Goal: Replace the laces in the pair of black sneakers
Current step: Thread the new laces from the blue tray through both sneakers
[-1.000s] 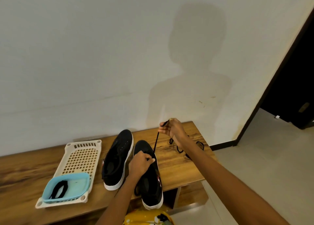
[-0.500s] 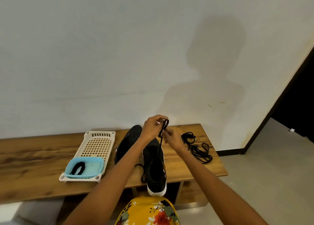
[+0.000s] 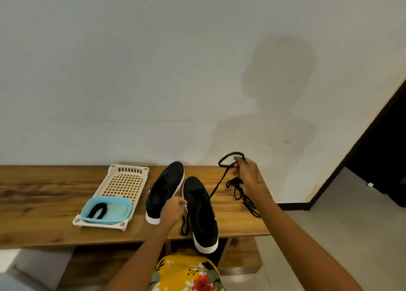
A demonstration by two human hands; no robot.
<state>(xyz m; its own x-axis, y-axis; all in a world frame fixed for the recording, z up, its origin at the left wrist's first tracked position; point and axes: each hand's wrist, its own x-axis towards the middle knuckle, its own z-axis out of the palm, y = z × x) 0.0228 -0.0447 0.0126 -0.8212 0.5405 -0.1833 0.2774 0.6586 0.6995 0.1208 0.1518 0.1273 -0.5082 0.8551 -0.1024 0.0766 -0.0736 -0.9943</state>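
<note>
Black lace (image 3: 222, 178) now farther out in right fingers (image 3: 240, 162); left fingers (image 3: 178, 202) gripping sneaker (image 3: 201, 211).

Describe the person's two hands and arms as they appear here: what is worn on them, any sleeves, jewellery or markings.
Both forearms are bare: no sleeves, gloves, watch or bracelets show on them. The left hand and the right hand carry no visible rings or markings, though fine detail is too small to tell. The only clothing in view is a yellow garment with a red and green floral print at the bottom edge.
</note>
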